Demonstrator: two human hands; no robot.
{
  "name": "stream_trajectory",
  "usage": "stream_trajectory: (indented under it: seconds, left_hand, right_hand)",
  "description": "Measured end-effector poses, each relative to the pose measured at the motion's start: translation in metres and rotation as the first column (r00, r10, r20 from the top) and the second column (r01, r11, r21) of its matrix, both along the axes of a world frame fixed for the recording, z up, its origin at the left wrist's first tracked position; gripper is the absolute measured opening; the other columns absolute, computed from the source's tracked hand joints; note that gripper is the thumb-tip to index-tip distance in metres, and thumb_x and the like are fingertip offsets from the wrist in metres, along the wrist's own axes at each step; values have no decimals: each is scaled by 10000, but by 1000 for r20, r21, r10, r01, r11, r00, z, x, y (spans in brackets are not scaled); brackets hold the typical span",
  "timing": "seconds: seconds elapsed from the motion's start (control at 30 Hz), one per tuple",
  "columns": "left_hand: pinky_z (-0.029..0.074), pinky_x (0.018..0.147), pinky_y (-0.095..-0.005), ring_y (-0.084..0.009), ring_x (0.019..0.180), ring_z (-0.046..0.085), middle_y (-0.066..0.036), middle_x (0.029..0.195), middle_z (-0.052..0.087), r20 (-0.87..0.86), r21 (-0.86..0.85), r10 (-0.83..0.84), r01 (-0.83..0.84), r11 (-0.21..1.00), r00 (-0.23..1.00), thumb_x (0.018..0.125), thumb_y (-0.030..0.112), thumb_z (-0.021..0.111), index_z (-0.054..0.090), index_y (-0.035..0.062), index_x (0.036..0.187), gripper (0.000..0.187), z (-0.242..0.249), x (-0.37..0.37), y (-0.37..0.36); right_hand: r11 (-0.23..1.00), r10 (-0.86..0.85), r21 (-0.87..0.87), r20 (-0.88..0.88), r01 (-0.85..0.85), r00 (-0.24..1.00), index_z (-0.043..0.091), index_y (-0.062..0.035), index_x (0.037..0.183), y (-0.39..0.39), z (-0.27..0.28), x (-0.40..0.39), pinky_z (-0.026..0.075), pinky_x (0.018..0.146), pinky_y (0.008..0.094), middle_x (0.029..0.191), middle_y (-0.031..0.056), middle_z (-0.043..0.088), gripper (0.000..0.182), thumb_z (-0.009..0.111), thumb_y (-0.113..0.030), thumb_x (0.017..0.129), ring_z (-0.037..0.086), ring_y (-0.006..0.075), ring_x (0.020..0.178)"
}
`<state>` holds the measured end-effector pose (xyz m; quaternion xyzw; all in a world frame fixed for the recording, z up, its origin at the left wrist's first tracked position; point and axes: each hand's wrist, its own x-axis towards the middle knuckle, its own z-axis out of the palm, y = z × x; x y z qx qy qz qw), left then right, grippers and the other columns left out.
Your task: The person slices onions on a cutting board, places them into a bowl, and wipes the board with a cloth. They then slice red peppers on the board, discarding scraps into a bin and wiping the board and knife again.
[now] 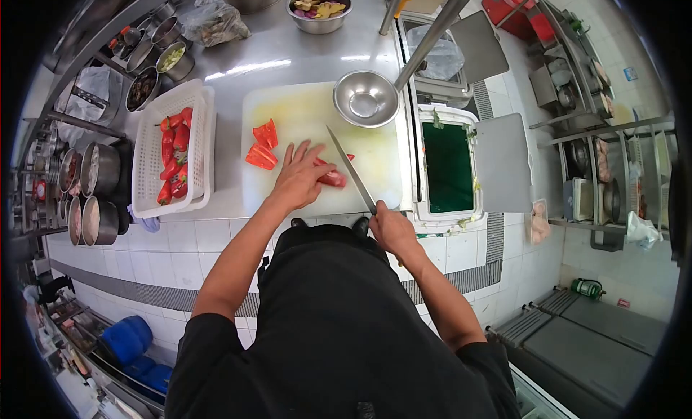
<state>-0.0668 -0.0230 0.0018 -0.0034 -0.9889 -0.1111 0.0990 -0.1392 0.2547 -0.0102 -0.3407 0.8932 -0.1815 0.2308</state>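
Under the left hand (pixel 298 177), fingers spread, lies a red pepper (pixel 332 177); the right hand (pixel 391 228) grips a knife (pixel 353 169) beside it.

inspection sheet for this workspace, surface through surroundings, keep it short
Surface: steel counter; white cutting board on it, yellowish marks
Job's things: knife, red pepper, cut pepper pieces on board; basket with whole red peppers
Clutter: steel bowl at board's far right corner; filled bowl and plastic bag farther back
Hands: left hand spread against red pepper; right hand grips knife handle
Cables: nothing seen
Surroundings: open white bin at right; tiled floor
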Motion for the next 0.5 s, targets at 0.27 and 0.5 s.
stream_trajectory:
  seconds: [0.27,0.5]
  left_hand:
    - [392,1103,-458,-355,1288,523,-127,1437,520,57,499,254,-248,830,965,830,116,726,597,129,1375,560,-35,3,12]
    - [437,1013,-447,-346,1171,558,-118,1298,563,-58,504,146,-97,858,988,806,109,733,613,105,1278,488,-31,-19,26]
  right_hand:
    - [961,-238,136,-29,240,971,544,-21,1061,85,42,15,517,663,592,748,236,694,234,596,-230,970,676,478,722]
    - [981,-154,131,91,141,984,541,-23,1044,81,84,33,512,661,580,745,246,686,233,624,-226,964,671,477,723]
